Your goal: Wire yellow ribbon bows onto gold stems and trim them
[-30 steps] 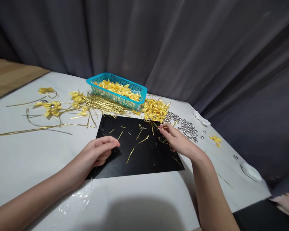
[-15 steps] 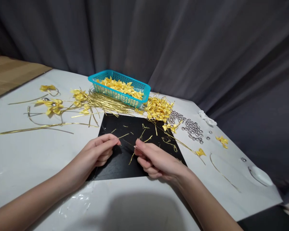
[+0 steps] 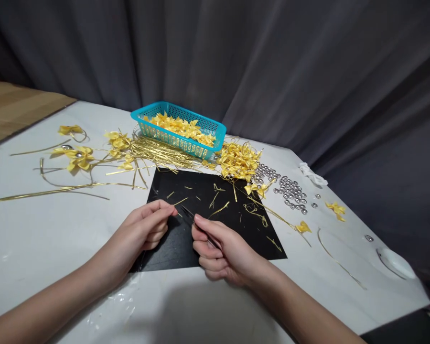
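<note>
My left hand (image 3: 151,223) is closed in a pinch over the left part of a black mat (image 3: 165,255). A short, thin strand (image 3: 179,215) pokes out past its fingertips; what else the fingers cover is hidden. Dark pointed tweezers (image 3: 187,213) are gripped in my right hand (image 3: 218,246), their tips angled up and left, close to the left fingertips. I cannot tell whether the tips touch the strand. Loose gold cord scraps (image 3: 220,209) lie on the mat around both hands.
Behind the mat stands a blue basket (image 3: 220,138) of yellow ribbon bows, with a bundle of gold cords (image 3: 161,154) before it. To its right are a heap of yellow bows (image 3: 238,160) and silver beads (image 3: 292,191). Bows on cords (image 3: 79,158) lie left. A grey curtain (image 3: 186,52) hangs behind.
My right hand has moved slightly left and down, and the tweezers now show clearly with their tips nearer the left fingertips. My left hand keeps its pinch almost in place.
</note>
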A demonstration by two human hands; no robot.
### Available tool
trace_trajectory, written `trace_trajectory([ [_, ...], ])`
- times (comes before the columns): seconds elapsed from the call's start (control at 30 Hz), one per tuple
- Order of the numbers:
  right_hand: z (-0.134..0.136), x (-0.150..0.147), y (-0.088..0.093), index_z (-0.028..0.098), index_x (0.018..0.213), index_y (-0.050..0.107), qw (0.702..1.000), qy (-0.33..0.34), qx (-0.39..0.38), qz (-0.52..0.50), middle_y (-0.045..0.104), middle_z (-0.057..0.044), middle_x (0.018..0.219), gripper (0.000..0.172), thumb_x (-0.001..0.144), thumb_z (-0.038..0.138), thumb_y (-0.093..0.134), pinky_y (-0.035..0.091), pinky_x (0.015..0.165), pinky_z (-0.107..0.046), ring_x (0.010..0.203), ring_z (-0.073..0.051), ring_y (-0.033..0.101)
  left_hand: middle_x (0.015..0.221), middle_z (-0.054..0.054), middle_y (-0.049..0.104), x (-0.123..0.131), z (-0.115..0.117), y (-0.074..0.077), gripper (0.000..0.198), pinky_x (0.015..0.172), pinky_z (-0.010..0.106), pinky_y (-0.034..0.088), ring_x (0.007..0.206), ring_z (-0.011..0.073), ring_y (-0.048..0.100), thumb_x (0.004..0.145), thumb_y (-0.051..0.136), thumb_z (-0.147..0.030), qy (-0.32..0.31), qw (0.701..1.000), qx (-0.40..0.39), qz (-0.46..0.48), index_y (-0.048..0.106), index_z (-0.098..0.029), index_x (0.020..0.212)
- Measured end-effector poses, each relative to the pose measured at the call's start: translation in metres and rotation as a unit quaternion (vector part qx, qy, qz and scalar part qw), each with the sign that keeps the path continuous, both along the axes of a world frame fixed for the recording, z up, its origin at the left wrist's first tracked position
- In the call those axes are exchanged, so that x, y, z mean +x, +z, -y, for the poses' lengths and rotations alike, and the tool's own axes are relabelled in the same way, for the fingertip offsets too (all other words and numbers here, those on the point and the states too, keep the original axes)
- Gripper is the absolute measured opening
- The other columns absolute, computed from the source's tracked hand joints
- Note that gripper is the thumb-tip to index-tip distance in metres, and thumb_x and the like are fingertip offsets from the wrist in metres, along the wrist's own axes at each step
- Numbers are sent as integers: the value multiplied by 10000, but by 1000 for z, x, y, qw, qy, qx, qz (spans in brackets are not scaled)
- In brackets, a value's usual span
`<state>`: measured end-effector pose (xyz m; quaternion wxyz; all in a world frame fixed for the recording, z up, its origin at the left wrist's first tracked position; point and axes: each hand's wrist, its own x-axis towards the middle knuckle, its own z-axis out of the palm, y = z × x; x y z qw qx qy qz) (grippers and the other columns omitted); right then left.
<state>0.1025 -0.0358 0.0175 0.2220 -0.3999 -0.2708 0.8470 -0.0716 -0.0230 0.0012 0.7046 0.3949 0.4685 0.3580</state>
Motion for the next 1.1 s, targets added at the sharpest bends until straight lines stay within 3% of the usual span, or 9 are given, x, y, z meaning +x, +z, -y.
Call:
trace_trajectory([
  [0.4, 0, 1, -5, 204, 644, 357, 999, 15, 12, -48, 243, 121, 397, 386, 932, 457, 402, 140, 294, -107, 314, -33, 81, 466, -110, 199, 5, 2, 5, 357, 388, 209, 84, 443, 69, 109, 744, 571, -526, -66, 995, 49, -63, 472, -190, 675],
  [0.6, -1, 0, -1, 213, 652, 355, 998, -33, 49, 29, 208, 128, 400, 380, 907, 486, 428, 86, 313, -141, 335, -42, 53, 464, -107, 205, 5, 2, 4, 332, 393, 216, 88, 440, 72, 116, 751, 564, -504, -68, 994, 48, -72, 482, -192, 674],
  [0.67, -5, 2, -1, 219, 657, 356, 987, -49, 110, 110, 181, 123, 423, 390, 885, 525, 436, 96, 333, -169, 352, -53, 66, 465, -105, 205, 5, 2, 5, 320, 394, 217, 85, 439, 73, 119, 750, 566, -495, -66, 994, 42, -75, 489, -192, 679],
  [0.73, -9, 7, -3, 212, 632, 361, 928, -54, 246, 275, 232, 96, 457, 396, 859, 513, 481, 151, 377, -199, 378, -64, 165, 465, -102, 202, 5, 2, 6, 320, 395, 218, 79, 441, 74, 119, 745, 567, -495, -65, 994, 40, -80, 493, -192, 674],
  [0.8, -13, 12, -4, 200, 608, 392, 787, -34, 393, 475, 356, 46, 513, 366, 828, 443, 554, 197, 443, -230, 447, -87, 305, 467, -100, 199, 5, 3, 7, 324, 397, 218, 73, 444, 75, 118, 743, 565, -499, -68, 993, 45, -88, 503, -189, 674],
  [0.87, -14, 17, -4, 191, 658, 483, 641, -5, 472, 605, 500, -13, 648, 275, 792, 395, 611, 226, 493, -252, 536, -121, 414, 471, -97, 209, 5, 4, 8, 329, 398, 216, 72, 445, 75, 125, 742, 565, -503, -70, 991, 53, -98, 513, -184, 677],
  [0.93, -14, 19, -2, 193, 811, 578, 579, -7, 510, 636, 574, -59, 839, 211, 787, 398, 621, 277, 527, -264, 610, -147, 477, 475, -93, 238, 6, 4, 10, 328, 398, 211, 83, 443, 72, 146, 740, 573, -497, -71, 990, 59, -105, 518, -180, 677],
  [1.0, -12, 16, 1, 198, 956, 612, 611, -40, 550, 568, 574, -71, 958, 254, 803, 400, 612, 343, 562, -268, 641, -141, 493, 478, -88, 275, 6, 5, 11, 322, 397, 204, 102, 439, 68, 169, 739, 585, -483, -70, 991, 60, -100, 517, -177, 667],
  [1.1, -7, 7, 1, 203, 953, 630, 786, -49, 496, 366, 565, -25, 824, 262, 828, 427, 579, 373, 486, -236, 521, -89, 435, 476, -83, 311, 6, 6, 11, 314, 399, 198, 116, 430, 61, 184, 736, 606, -457, -72, 993, 58, -73, 516, -173, 636],
])
